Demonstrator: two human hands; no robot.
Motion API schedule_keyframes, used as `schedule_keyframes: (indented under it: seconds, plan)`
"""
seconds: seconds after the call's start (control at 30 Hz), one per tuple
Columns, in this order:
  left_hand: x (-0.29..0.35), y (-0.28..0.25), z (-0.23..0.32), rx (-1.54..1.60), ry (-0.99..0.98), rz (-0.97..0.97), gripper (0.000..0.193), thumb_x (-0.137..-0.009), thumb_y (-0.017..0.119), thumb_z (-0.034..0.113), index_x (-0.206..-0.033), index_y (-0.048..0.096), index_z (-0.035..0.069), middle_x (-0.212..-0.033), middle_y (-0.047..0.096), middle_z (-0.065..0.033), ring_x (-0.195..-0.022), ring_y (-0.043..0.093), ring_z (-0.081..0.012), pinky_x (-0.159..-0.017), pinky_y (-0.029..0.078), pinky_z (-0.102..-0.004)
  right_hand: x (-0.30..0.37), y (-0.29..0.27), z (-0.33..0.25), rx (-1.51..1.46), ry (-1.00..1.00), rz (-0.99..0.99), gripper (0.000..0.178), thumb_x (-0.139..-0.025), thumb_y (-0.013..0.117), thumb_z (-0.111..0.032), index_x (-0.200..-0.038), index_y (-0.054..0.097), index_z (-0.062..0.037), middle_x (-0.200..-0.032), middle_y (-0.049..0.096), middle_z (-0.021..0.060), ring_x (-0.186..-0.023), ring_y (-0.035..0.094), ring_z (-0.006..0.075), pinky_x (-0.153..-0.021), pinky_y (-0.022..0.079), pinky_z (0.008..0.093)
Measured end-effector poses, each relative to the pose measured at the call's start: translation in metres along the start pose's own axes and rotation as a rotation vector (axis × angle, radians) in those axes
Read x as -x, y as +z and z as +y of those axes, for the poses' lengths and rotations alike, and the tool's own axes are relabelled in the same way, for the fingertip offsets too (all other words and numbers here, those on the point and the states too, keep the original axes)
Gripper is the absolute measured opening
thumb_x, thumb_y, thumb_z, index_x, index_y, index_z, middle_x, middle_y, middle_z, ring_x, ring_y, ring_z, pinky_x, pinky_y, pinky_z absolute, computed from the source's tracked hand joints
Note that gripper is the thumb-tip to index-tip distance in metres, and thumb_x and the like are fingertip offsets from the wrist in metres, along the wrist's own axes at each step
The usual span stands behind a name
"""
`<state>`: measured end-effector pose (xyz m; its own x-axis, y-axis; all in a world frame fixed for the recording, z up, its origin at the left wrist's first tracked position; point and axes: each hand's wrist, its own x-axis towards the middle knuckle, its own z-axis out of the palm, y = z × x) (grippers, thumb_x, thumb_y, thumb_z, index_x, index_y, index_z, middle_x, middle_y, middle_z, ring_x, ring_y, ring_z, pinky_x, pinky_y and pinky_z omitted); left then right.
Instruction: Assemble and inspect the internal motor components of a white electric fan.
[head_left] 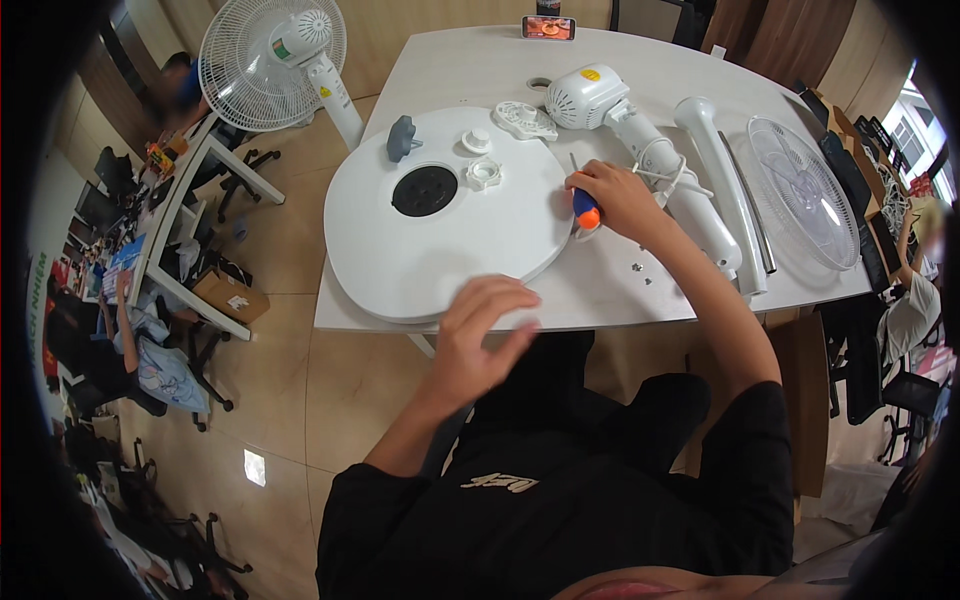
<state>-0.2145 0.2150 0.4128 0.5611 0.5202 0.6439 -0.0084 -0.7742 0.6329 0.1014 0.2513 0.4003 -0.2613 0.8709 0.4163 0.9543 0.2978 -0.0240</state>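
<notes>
My right hand [622, 200] is closed round a screwdriver [587, 210] with a blue and orange handle, at the right side of a white fan base [385, 270]. My left hand [478, 335], slightly blurred, hovers by the base's front edge, thumb apart from the fingers, holding nothing. A black round plate [425, 190] is set in the base. On the base rest a grey knob [402, 138], a white cap [475, 139], a white ring nut [485, 174] and, at its far edge, a white openwork cover [526, 121]. Several small screws [638, 267] lie near my right forearm.
To the right lie a fan motor head [585, 98] with its neck and tied cord, a white pole [704, 130], a metal rod [747, 205] and a clear fan part [805, 195]. A phone [549, 28] stands at the back. An assembled fan [272, 60] stands left.
</notes>
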Motion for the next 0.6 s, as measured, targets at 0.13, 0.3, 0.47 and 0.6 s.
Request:
schedule_keyframes:
  seconds: [0.13, 0.3, 0.47, 0.6]
  plan:
    - [-0.024, 0.008, 0.091, 1.181, 0.323, 0.154, 0.054, -0.101, 0.053, 0.045, -0.139, 0.050, 0.007, -0.122, 0.062, -0.0313, -0.124, 0.055, -0.0427, -0.111, 0.037, -0.0478, -0.020, 0.029, 0.022, 0.042, 0.079, -0.038, 0.028, -0.082, 0.066, -0.006, -0.109, 0.064, -0.0151, -0.099, 0.064, 0.0090, -0.090, 0.066, 0.0309, -0.080, 0.051, 0.0429]
    - [-0.037, 0.017, 0.104, 1.324, 0.478, 0.186, 0.062, -0.103, 0.047, 0.051, -0.146, 0.040, 0.009, -0.125, 0.059, -0.0347, -0.127, 0.052, -0.0472, -0.113, 0.035, -0.0514, -0.033, 0.036, 0.029, 0.075, 0.153, -0.061, 0.030, -0.082, 0.067, -0.006, -0.110, 0.063, -0.0167, -0.100, 0.064, 0.0087, -0.093, 0.065, 0.0314, -0.083, 0.051, 0.0419]
    - [-0.031, 0.018, 0.093, 1.262, 0.403, 0.101, 0.061, -0.102, 0.048, 0.050, -0.148, 0.038, 0.011, -0.130, 0.058, -0.0294, -0.130, 0.050, -0.0453, -0.113, 0.035, -0.0527, -0.042, 0.045, 0.042, -0.039, 0.196, -0.111, 0.043, -0.079, 0.069, -0.002, -0.118, 0.063, -0.0192, -0.107, 0.063, 0.0099, -0.109, 0.060, 0.0316, -0.091, 0.050, 0.0413]
    - [-0.032, 0.020, 0.083, 1.209, 0.371, 0.015, 0.062, -0.102, 0.049, 0.050, -0.150, 0.035, 0.013, -0.133, 0.058, -0.0252, -0.132, 0.049, -0.0438, -0.114, 0.034, -0.0537, -0.044, 0.044, 0.061, -0.152, 0.217, -0.189, 0.058, -0.078, 0.066, 0.002, -0.131, 0.060, -0.0196, -0.120, 0.061, 0.0135, -0.115, 0.058, 0.0346, -0.096, 0.049, 0.0422]
